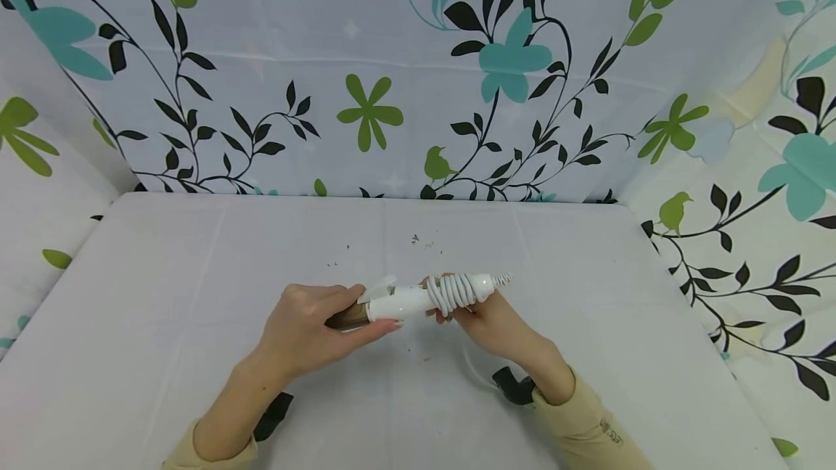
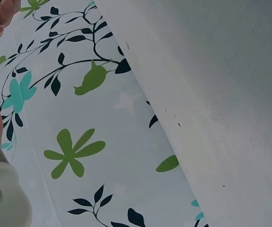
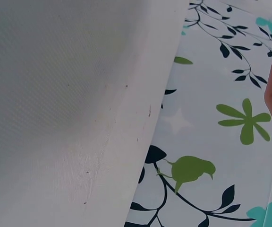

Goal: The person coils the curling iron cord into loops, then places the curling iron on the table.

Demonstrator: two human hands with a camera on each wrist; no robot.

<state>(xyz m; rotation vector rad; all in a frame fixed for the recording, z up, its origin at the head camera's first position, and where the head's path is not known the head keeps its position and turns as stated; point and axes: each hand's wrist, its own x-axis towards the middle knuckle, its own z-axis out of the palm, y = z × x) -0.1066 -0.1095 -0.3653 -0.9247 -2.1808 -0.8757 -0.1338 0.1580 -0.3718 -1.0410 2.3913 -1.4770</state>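
Observation:
A white curling iron (image 1: 400,303) with a brownish metal barrel (image 1: 349,317) is held level over the table in the head view. Its white cord (image 1: 451,293) is wound in several turns around the handle, near the ribbed strain relief (image 1: 501,280) at the right end. My left hand (image 1: 303,325) grips the barrel end, thumb along the near side of the body. From below and behind, my right hand (image 1: 493,325) holds the cord-wrapped handle, its fingers partly hidden by the coils. In the left wrist view, a white part of the iron (image 2: 8,201) shows at the lower left.
A white-covered table (image 1: 163,296) lies under both hands, with small dark specks (image 1: 418,241) scattered beyond the iron. Patterned curtain (image 1: 313,35) with leaves and birds closes off the back and sides. Black wrist straps (image 1: 514,386) sit at both wrists.

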